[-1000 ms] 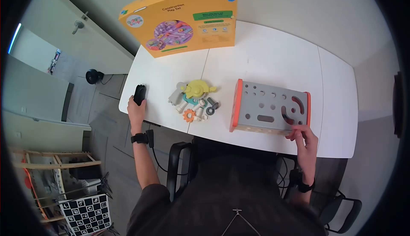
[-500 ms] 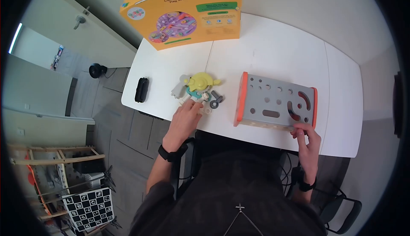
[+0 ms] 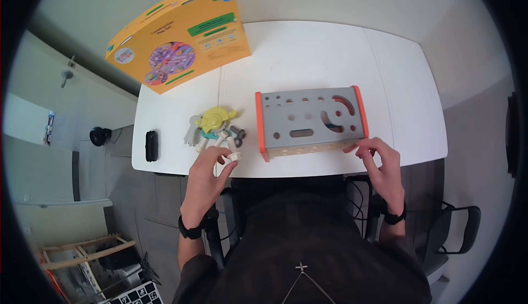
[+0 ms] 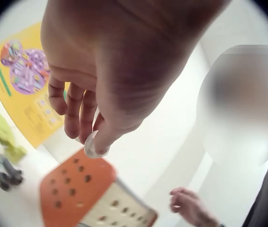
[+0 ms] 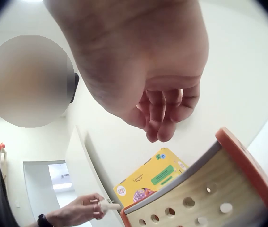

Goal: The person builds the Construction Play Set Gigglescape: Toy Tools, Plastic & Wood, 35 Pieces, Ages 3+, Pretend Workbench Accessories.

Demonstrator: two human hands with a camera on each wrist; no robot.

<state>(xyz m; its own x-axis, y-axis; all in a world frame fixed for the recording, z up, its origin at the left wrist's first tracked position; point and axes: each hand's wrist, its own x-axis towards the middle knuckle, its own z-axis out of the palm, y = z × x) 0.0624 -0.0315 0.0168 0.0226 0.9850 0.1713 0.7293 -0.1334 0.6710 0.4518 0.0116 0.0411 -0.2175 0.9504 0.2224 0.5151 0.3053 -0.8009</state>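
Note:
My left hand [image 3: 204,182] pinches a cream bolt [image 3: 234,157] between thumb and fingers, just in front of the loose toy parts. In the left wrist view the bolt's round head [image 4: 95,144] shows at the fingertips; the right wrist view shows its shaft [image 5: 110,206] pointing toward the toy box. That box, with a grey top [image 3: 308,118] and orange ends, stands on the white table. Beside its front right corner is my right hand [image 3: 386,173], fingers loosely bent and holding nothing; whether they touch the corner is unclear.
A yellow-green part [image 3: 215,119], grey pieces and several cream bolts lie piled left of the box. A black case [image 3: 152,145] is near the table's left edge. Behind stands a big yellow carton [image 3: 181,40].
My left hand has left the black case, reached into the pile and now holds a cream bolt up in front of it. My right hand remains by the box's corner. The head view has shifted.

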